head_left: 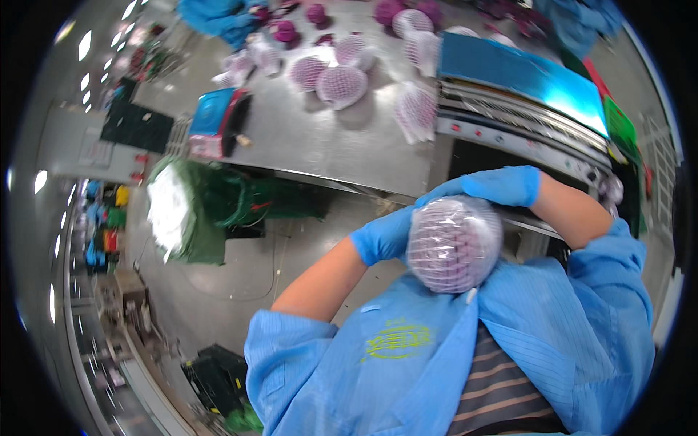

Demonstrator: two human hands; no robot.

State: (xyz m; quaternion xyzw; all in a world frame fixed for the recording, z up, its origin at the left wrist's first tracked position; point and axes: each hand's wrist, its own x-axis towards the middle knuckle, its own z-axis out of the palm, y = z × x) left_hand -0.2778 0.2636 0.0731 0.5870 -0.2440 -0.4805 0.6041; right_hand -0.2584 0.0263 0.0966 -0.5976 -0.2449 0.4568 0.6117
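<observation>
Close to my chest is a red cabbage [456,251] in a white foam net, with shiny clear film over it. My left hand [383,237], in a blue glove, grips its left side. The gloved right hand [504,187] is curved over the top and far side; its fingertips are partly hidden behind the cabbage. Beyond them, on the steel table [291,138], lie several netted cabbages [342,86]. Another netted cabbage [416,112] rests against the machine's left edge.
A wrapping machine [520,142] with a blue panel stands at the right. Bare purple cabbages [283,30] lie at the far side, near other people's blue sleeves [218,20]. A blue-and-pink box [214,120] sits at the table's left end, above a green-lined bin [196,240].
</observation>
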